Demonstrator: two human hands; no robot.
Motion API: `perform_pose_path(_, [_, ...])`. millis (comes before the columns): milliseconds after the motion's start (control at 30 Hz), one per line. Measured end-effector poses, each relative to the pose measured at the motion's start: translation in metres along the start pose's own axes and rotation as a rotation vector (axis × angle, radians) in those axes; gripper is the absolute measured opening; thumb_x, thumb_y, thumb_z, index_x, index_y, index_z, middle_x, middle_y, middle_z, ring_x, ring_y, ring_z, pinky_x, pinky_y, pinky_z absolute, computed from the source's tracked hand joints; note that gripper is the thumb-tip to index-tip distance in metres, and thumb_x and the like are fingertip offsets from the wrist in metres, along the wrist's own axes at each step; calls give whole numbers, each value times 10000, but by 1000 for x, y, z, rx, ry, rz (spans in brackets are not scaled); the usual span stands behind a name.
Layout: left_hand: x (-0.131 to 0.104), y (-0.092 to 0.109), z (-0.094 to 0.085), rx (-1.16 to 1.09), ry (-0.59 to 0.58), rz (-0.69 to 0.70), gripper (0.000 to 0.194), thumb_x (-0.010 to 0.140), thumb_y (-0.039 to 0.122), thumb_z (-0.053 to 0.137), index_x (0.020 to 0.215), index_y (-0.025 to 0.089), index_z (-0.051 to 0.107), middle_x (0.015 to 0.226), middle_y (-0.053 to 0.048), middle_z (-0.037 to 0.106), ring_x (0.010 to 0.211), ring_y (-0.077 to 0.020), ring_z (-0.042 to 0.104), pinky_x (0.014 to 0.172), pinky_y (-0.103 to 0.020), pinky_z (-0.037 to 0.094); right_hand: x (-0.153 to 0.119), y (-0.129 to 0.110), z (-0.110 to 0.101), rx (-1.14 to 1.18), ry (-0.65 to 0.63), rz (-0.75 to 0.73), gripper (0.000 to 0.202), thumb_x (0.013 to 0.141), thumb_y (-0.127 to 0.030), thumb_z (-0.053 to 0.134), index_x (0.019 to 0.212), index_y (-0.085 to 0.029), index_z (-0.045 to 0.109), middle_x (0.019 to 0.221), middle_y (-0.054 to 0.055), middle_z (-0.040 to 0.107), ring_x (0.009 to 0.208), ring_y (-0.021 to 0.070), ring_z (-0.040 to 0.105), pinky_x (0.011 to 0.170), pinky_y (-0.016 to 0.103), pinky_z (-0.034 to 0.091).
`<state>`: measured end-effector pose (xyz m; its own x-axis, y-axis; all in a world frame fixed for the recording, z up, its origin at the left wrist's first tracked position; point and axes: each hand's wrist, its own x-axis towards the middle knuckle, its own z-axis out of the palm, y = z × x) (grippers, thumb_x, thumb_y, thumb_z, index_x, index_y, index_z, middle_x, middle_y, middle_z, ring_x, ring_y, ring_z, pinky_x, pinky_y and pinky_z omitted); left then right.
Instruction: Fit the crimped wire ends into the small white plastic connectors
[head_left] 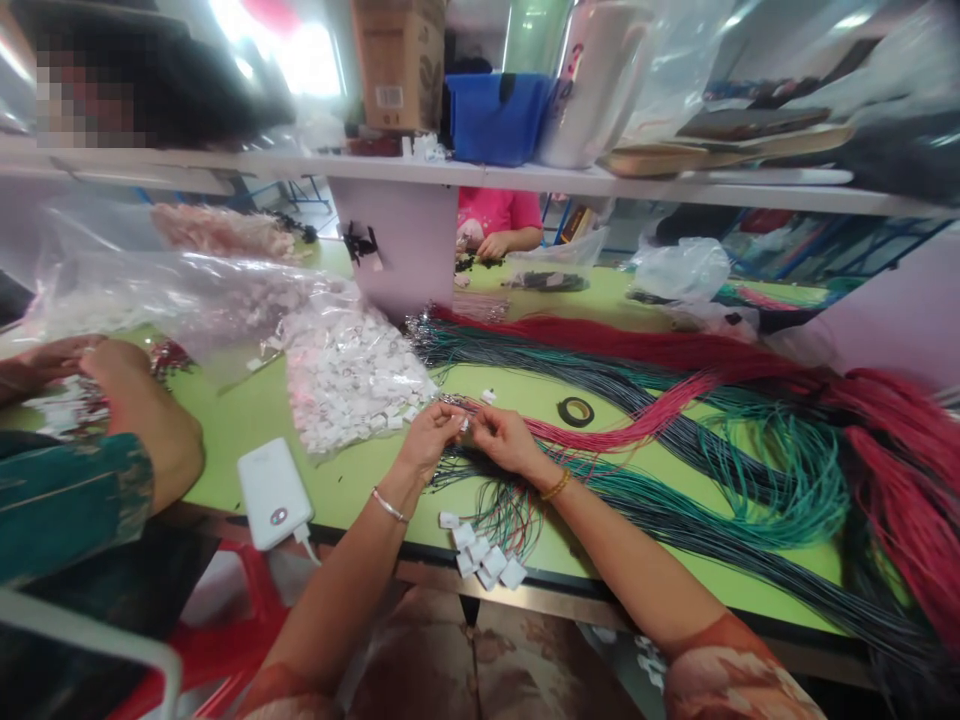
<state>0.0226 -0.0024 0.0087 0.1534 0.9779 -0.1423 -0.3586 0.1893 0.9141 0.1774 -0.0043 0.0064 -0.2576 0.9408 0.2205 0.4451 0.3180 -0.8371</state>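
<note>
My left hand [433,437] pinches a small white connector [464,425] between thumb and fingertips. Right beside it, my right hand [504,440] has its fingers closed at the same connector, probably on a thin wire too small to make out. Red wires [600,436] run rightward from behind my hands. Below them, several white connectors [480,552] with green, black and red wires hang at the table's front edge. A clear bag of white connectors [352,375] lies just left of my hands. One loose white piece [489,396] sits behind them.
Long bundles of black wires [652,400] and green wires [795,480] cover the right side. Black tape [575,411] lies behind the red wires. A white power bank [275,493] is at left, near a co-worker's arm [142,420]. Another person sits beyond the shelf [300,165].
</note>
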Motion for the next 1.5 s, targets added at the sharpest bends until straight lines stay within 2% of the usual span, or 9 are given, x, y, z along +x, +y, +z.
perform_pose_path(200, [1,1,-2,-2,18,-48,264,584,254,798,735,121,627,706,-36,667,565,-76,527,560,-204,392,13,7,-16,-41,-39,-1,301,860,-394,469,683,-166,555,625,-6,537,578,108,431,557,216,335])
perform_pose_path(300, [2,4,-5,20,35,-66,264,580,259,788,735,117,628,760,-60,691,546,-68,512,535,-202,376,29,17,-32,-298,-3,74,215,842,-330,514,757,-162,619,733,32,627,653,130,493,614,225,345])
perform_pose_path(400, [3,6,-7,16,31,-86,266,574,255,788,737,119,629,757,-64,689,547,-68,508,533,-204,376,40,26,-39,-545,-125,158,143,809,-269,552,773,-165,644,771,49,661,657,136,499,599,232,308])
perform_pose_path(500, [4,6,-9,5,23,-90,263,576,251,792,738,120,630,763,-65,685,559,-70,509,538,-205,381,42,27,-39,-609,-223,156,193,858,-246,476,793,-167,639,771,50,666,648,135,499,594,235,295])
perform_pose_path(667, [4,4,-8,-12,11,-81,256,590,254,794,733,119,631,777,-65,679,579,-72,514,550,-205,393,33,25,-45,-804,-103,83,194,869,-224,440,868,-143,617,879,115,660,713,166,512,604,262,272])
perform_pose_path(867, [0,7,-5,-50,3,-84,271,582,252,800,730,123,615,813,-61,685,582,-63,518,557,-196,401,44,8,-39,-451,20,52,127,809,-231,479,757,-156,568,695,27,612,601,122,463,567,241,286])
perform_pose_path(1100, [2,6,-7,-92,8,-80,267,587,246,800,721,135,598,668,7,591,572,-70,525,560,-199,402,55,-26,-11,61,-88,-89,110,754,-247,509,720,-153,556,651,-17,583,579,95,488,566,208,364])
perform_pose_path(1333, [2,4,-5,-129,-18,-74,227,621,233,783,739,125,622,825,-37,652,635,-71,540,611,-204,433,16,-11,-26,104,-14,-7,151,755,-293,552,737,-145,574,663,-15,563,573,85,438,552,212,354])
perform_pose_path(1500, [2,4,-6,-127,-41,-105,215,647,224,772,767,124,624,861,-56,678,627,-70,542,614,-204,436,1,-8,-23,106,-51,24,147,748,-303,555,716,-161,538,579,-50,471,525,72,361,508,204,307])
